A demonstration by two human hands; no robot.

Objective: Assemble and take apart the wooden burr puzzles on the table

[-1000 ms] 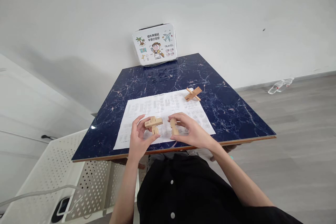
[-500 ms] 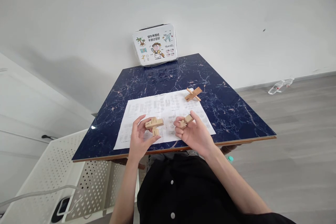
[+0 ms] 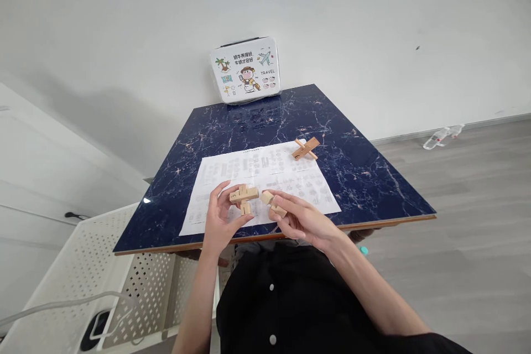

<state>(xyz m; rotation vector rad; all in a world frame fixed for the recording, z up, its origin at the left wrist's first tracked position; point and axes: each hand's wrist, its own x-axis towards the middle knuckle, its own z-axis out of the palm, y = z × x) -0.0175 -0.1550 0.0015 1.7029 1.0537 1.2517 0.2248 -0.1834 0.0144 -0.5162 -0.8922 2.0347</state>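
My left hand (image 3: 219,215) is closed around a cluster of interlocked wooden puzzle blocks (image 3: 244,194), held just above the printed sheet. Dark marks show on the cluster's faces. Close by on the right, my right hand (image 3: 301,218) grips a notched wooden puzzle piece (image 3: 269,197) between thumb and fingers. Its notch faces toward the cluster, and a small gap separates the two. Part of the piece is hidden by my fingers. Beneath both hands lies the white instruction sheet (image 3: 232,163), its diagrams too small to read.
Two crossed wooden pieces (image 3: 306,148) rest at the sheet's upper right corner on the dark blue marbled table (image 3: 257,127). A white case with cartoon prints (image 3: 248,72) leans on the wall behind. A white perforated crate (image 3: 95,243) stands left; plastic bottles (image 3: 443,136) lie on the floor.
My right hand has turned over and moved left, bringing its wooden piece nearer the cluster. The left hand and its cluster stay almost still.
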